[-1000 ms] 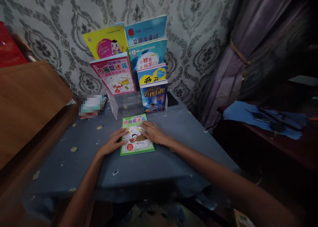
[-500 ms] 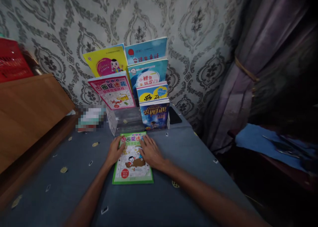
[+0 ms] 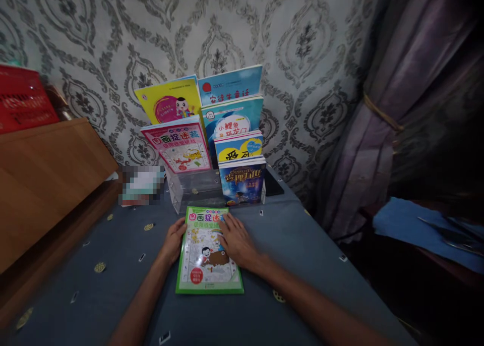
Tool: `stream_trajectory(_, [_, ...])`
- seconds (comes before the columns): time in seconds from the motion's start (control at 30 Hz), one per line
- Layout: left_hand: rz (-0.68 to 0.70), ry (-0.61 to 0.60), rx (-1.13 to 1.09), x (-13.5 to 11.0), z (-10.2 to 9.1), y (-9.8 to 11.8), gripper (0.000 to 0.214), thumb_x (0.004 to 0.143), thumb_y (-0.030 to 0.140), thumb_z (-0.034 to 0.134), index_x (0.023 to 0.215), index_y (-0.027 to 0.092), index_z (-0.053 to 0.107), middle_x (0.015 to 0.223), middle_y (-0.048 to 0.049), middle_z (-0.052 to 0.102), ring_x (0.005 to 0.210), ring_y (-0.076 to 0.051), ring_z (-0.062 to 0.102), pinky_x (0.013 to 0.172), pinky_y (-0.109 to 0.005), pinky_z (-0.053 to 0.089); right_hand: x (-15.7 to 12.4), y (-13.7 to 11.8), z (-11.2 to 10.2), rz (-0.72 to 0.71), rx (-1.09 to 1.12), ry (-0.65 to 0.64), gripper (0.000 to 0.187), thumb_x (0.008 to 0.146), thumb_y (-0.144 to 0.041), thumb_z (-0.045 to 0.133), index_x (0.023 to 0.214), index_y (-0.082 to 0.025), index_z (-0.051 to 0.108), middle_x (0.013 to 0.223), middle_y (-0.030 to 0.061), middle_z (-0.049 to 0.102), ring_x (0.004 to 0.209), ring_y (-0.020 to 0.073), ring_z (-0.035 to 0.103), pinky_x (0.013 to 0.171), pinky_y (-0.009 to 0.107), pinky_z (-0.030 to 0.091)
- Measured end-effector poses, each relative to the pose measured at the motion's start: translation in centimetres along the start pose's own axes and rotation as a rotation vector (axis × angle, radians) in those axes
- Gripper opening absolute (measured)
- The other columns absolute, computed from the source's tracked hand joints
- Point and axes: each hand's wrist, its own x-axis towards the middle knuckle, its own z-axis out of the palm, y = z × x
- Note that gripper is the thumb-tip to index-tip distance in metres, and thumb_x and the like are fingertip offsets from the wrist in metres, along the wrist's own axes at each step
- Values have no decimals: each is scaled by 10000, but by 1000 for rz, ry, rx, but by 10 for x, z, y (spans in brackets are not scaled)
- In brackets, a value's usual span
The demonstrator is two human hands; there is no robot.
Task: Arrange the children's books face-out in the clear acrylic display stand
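Green edges the book (image 3: 206, 273) under the right hand's (image 3: 241, 245) spread fingers; the left hand's (image 3: 174, 242) fingers bend at its left edge, whether gripping I cannot tell. Lying on the bench (image 3: 306, 235) at lower centre, it seems steadied from both sides. Above, mid-frame, a clear rack (image 3: 189, 192) props other books (image 3: 181, 147) in tiers, presumably so covers show.

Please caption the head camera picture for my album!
Right hand atop a green-bordered book, left hand at its edge, colourful books behind.
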Motion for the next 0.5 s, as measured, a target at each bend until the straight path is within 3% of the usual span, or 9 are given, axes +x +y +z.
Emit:
stream_trajectory(0.17, [-11, -17, -110, -1, -3, 2, 487, 616, 249, 861, 1042, 169, 638, 936, -78, 784, 914, -275, 760, 827, -381, 606, 2, 3, 5, 12, 46, 41, 514, 993, -306, 457, 1470, -119, 497, 1583, 212, 401, 1490, 326, 342, 1191, 531, 323])
stream_trajectory(0.3, [25, -12, -144, -2, -2, 2, 508, 597, 262, 866, 1042, 170, 639, 891, -64, 780, 928, -284, 756, 825, -384, 606, 2, 9, 8, 72, 164, 95, 522, 978, -348, 477, 1450, -129, 518, 1565, 219, 419, 1432, 346, 431, 1157, 542, 375])
stream_trajectory(0.4, [52, -11, -150, -4, 0, 4, 486, 617, 289, 856, 1040, 177, 643, 882, -54, 780, 932, -282, 756, 825, -379, 605, 4, 15, 14, 111, 378, 193, 519, 928, -325, 537, 1422, -169, 542, 1475, 184, 538, 1346, 326, 530, 1127, 547, 418])
stream_trajectory(0.5, [69, 8, -177, -8, 3, 9, 506, 616, 299, 856, 1060, 181, 642, 887, -55, 784, 955, -285, 753, 843, -381, 603, 7, 19, 17, 186, 774, 233, 616, 852, -351, 640, 1434, -203, 504, 1267, 135, 700, 1139, 300, 675, 995, 533, 535])
